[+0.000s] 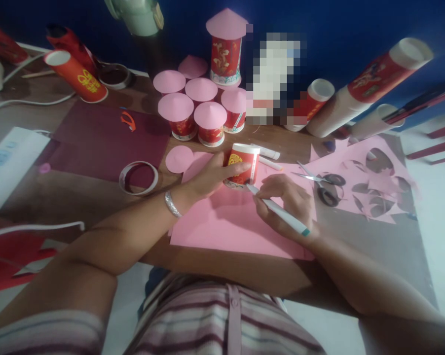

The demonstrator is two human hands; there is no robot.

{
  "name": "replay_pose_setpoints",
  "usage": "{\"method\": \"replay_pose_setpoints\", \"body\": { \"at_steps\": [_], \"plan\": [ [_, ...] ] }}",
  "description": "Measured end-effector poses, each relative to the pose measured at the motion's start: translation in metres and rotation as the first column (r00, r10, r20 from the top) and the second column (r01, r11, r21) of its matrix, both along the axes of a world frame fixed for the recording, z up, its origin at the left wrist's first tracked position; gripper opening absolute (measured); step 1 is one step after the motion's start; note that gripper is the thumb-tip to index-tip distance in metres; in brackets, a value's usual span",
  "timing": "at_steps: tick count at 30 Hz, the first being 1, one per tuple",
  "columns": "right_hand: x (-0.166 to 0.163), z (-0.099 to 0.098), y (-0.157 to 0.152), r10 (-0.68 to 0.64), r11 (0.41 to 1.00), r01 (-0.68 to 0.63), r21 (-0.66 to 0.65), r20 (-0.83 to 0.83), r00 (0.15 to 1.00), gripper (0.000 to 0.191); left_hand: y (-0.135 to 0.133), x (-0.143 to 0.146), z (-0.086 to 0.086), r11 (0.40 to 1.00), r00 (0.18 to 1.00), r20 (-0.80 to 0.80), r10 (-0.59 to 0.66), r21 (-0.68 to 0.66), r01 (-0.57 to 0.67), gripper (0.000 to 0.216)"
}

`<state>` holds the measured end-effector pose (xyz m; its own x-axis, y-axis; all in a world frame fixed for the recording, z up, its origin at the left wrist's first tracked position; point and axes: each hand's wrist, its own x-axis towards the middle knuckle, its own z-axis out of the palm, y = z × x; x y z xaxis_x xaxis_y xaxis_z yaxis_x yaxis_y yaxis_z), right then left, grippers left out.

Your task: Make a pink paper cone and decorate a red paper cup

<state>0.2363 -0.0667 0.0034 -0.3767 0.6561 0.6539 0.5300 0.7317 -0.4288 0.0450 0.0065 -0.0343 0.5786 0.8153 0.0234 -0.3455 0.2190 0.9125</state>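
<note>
My left hand (211, 176) is wrapped around a short red cardboard tube (242, 161) with gold print and a white rim, tilted a little over the pink paper sheets (222, 222). My right hand (287, 199) grips a white marker (286, 215) with a green end. The marker's tip is at the tube's lower edge; whether it touches cannot be made out. A pink paper disc (179, 159) lies left of the tube. Behind the tube, a white pen (266, 152) rests on the table. Scissors (320, 181) lie right of my right hand.
Several red tubes with pink cone tops (176, 107) stand at the back, one taller (226, 59). Pink scraps with round holes (370, 172) lie right. A tape roll (138, 178) and maroon sheet (107, 143) are left. Long tubes (370, 81) lean at back right.
</note>
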Motion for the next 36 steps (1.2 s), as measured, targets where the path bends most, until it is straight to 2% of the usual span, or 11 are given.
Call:
{"method": "replay_pose_setpoints", "body": {
  "at_steps": [6, 14, 27, 36],
  "plan": [
    [-0.0005, -0.002, 0.0013, 0.005, 1.0, -0.004, 0.021, -0.011, 1.0, 0.021, -0.0001, 0.0004, 0.0021, 1.0, 1.0, 0.018, -0.011, 0.013, 0.011, 0.032],
    [0.0006, -0.005, 0.0027, 0.004, 0.999, -0.003, 0.04, -0.022, 1.0, 0.023, -0.0001, 0.0003, 0.0009, 1.0, 1.0, 0.001, 0.01, -0.008, -0.01, 0.04],
    [0.0022, -0.0071, 0.0026, -0.043, 0.997, 0.045, 0.058, -0.037, 0.998, 0.022, -0.0001, -0.001, 0.0, 1.0, 1.0, 0.001, 0.002, -0.025, -0.002, 0.038],
    [0.0016, -0.0076, 0.0024, 0.002, 0.996, 0.003, 0.095, -0.06, 0.998, 0.023, 0.001, -0.0003, -0.0027, 0.999, 1.0, 0.005, 0.029, -0.013, -0.029, 0.031]
  ]
}}
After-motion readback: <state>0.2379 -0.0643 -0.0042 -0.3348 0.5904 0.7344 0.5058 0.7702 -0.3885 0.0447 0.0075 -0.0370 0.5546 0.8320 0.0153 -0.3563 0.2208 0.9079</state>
